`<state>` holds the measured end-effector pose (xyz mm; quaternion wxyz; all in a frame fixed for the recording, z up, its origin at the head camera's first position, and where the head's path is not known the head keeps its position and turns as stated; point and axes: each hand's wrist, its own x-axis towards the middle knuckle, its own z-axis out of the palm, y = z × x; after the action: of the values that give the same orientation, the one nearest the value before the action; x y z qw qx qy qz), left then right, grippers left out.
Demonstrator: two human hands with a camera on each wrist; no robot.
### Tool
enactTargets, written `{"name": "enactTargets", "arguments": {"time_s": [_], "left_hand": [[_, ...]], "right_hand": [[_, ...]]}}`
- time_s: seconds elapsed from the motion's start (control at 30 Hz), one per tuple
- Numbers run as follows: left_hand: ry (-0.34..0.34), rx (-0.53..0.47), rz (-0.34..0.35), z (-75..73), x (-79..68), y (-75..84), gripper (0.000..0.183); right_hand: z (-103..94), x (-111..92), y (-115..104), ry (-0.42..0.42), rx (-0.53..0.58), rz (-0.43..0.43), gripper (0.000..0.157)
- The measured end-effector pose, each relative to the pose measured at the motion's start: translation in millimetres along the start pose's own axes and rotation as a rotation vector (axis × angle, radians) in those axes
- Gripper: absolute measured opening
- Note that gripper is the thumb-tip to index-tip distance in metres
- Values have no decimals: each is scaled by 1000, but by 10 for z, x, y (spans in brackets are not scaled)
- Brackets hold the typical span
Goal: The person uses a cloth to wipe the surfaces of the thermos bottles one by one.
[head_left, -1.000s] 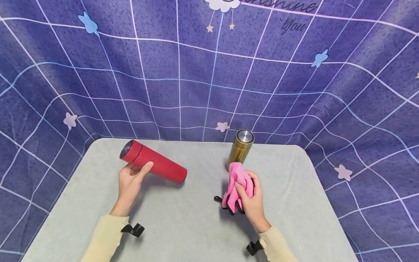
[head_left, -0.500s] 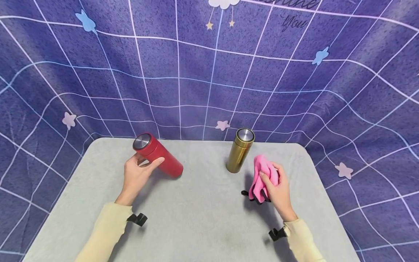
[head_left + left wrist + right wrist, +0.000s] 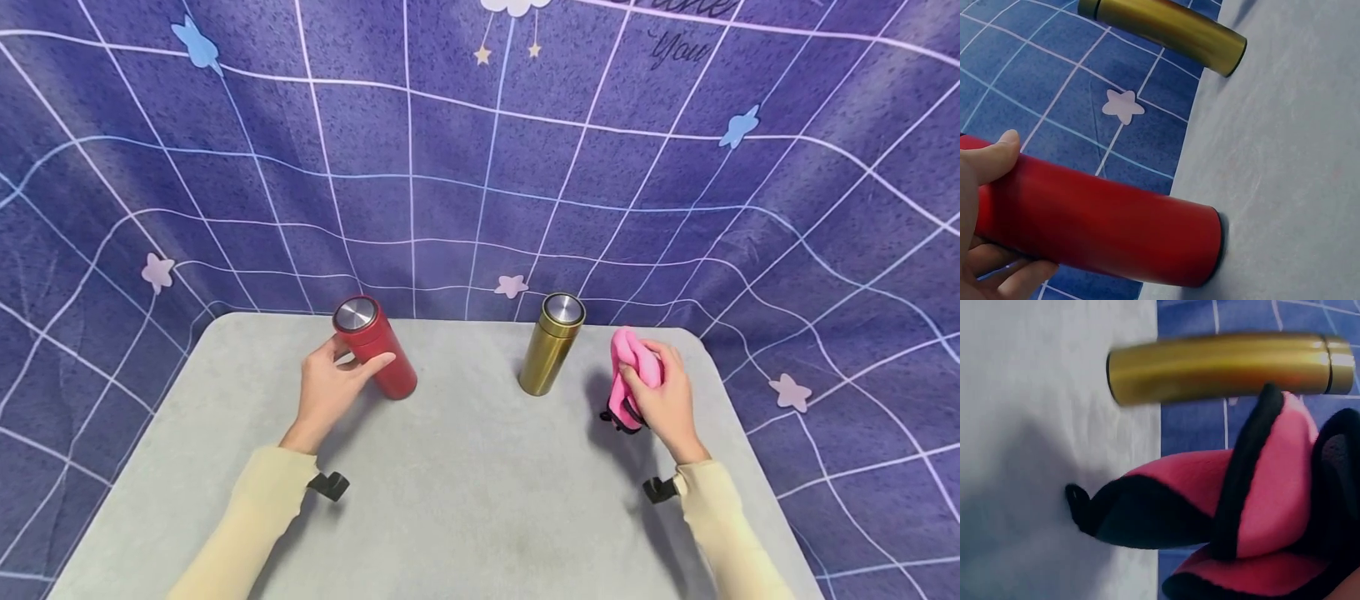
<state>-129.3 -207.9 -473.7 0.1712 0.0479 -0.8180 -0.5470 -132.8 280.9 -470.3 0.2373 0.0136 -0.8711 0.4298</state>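
My left hand (image 3: 330,387) grips a red thermos bottle (image 3: 386,354) with a steel-topped lid, thumb across its front. The bottle is nearly upright, and its base (image 3: 1200,250) meets or almost meets the tabletop in the left wrist view. In my right hand (image 3: 670,402) is a bunched pink cloth (image 3: 628,392) with black edging and a small black loop (image 3: 1075,503). It is held above the table at the right, casting a shadow. A gold thermos bottle (image 3: 549,350) stands upright between the hands, apart from both.
The grey tabletop (image 3: 480,483) stretches toward me, its back edge just behind the bottles. A purple grid-patterned curtain (image 3: 450,208) with stars hangs behind and at both sides. Black straps (image 3: 330,485) circle both wrists.
The red bottle has turned from a strong tilt to nearly upright and shifted slightly right. My right hand has carried the pink cloth away from the gold bottle, to the right and back.
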Motion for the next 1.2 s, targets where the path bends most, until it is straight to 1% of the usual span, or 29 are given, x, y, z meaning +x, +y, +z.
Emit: {"name": "enactTargets", "arguments": {"time_s": [0.13, 0.3, 0.43, 0.53, 0.63, 0.77, 0.87, 0.97, 1.1, 1.2], "left_hand": [[-5, 18, 20, 24, 14, 7, 53], [-4, 37, 29, 36, 10, 8, 55], [-7, 45, 28, 41, 19, -1, 58], [-23, 49, 33, 61, 40, -14, 61], [-48, 54, 41, 88, 59, -17, 64], [-85, 77, 48, 126, 79, -3, 69], [-98, 91, 50, 142, 87, 11, 71], [-106, 94, 55, 139, 87, 13, 72], [-138, 62, 56, 118, 65, -27, 75], [-163, 21, 59, 81, 22, -75, 83]], "right_hand": [[24, 133, 136, -18, -112, -75, 46], [104, 234, 387, -86, -208, -139, 49], [208, 241, 598, -137, -268, -137, 51], [292, 221, 739, -178, -326, -118, 52], [368, 198, 829, -214, -392, -108, 52], [422, 175, 859, -226, -446, -119, 53], [429, 162, 844, -227, -450, -120, 56], [422, 137, 821, -234, -430, -108, 62], [397, 69, 787, -234, -397, -109, 72], [373, 4, 745, -206, -374, -142, 77]]}}
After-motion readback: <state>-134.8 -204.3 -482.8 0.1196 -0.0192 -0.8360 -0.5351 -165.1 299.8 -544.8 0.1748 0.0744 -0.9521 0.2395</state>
